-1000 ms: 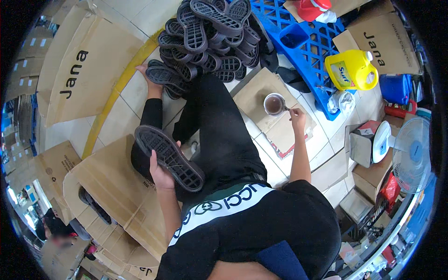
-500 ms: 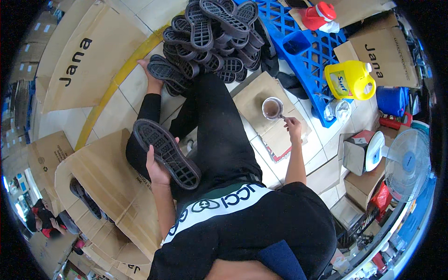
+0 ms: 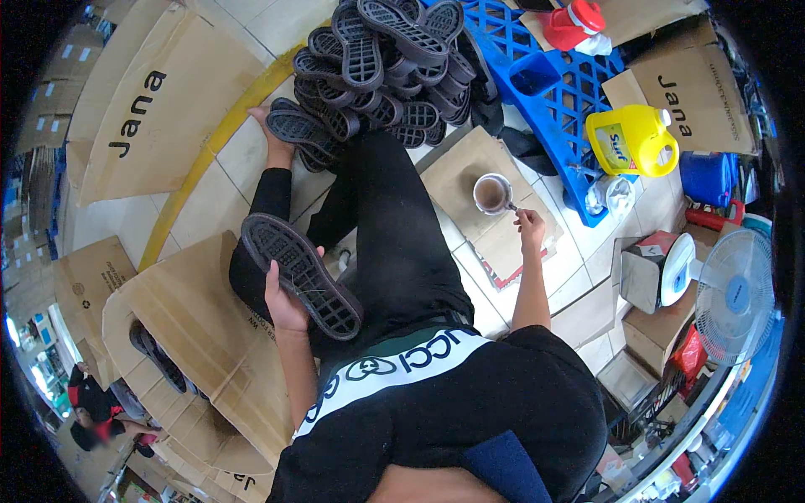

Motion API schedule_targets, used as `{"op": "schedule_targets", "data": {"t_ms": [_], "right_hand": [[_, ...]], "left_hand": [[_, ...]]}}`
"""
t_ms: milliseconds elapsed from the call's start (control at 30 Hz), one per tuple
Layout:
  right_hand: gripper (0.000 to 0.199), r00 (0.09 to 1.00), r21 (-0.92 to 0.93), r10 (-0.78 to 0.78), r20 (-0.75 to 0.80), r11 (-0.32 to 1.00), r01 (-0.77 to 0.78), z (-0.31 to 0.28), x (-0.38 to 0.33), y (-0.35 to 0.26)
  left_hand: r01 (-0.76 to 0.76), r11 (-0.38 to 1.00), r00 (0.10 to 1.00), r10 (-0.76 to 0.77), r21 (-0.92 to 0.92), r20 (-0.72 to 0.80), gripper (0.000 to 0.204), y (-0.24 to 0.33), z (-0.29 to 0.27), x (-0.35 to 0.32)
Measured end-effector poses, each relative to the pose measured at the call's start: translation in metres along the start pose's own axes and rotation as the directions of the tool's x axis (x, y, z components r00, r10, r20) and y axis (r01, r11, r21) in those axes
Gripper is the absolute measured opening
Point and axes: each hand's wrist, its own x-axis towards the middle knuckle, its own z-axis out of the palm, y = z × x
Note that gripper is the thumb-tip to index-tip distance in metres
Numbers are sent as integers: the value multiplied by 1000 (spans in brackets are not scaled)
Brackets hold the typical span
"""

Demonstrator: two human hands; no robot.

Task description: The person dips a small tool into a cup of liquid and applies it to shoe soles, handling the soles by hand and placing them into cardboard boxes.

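Observation:
My left hand is closed around a dark brown shoe sole, its gridded hollow side facing up, over my bent leg. On the right, my right hand pinches a thin handle that meets the rim of a white cup. Whether that handle belongs to the cup or to a tool dipped in it, I cannot tell. Brownish liquid stands in the cup, which rests on a flat piece of cardboard. Beyond my knees lies a heap of similar soles.
An open cardboard box with soles inside stands at my left. A blue plastic pallet lies far right, near a yellow jug. Further right is a fan. Another person is at the far left edge.
My right hand and the handle have shifted very slightly at the cup. The left hand keeps its hold on the sole. The person at the far left has changed posture.

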Motion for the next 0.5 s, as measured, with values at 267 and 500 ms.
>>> {"op": "schedule_targets", "data": {"t_ms": [267,500], "right_hand": [[18,999,-72,-36,-1,997,36,-1,-4,-9],[18,999,-84,-38,-4,996,38,-2,-5,-10]], "left_hand": [[37,998,999,-35,-59,40,50,1,-7,3],[36,997,999,-35,-71,25,50,-1,-10,4]]}}
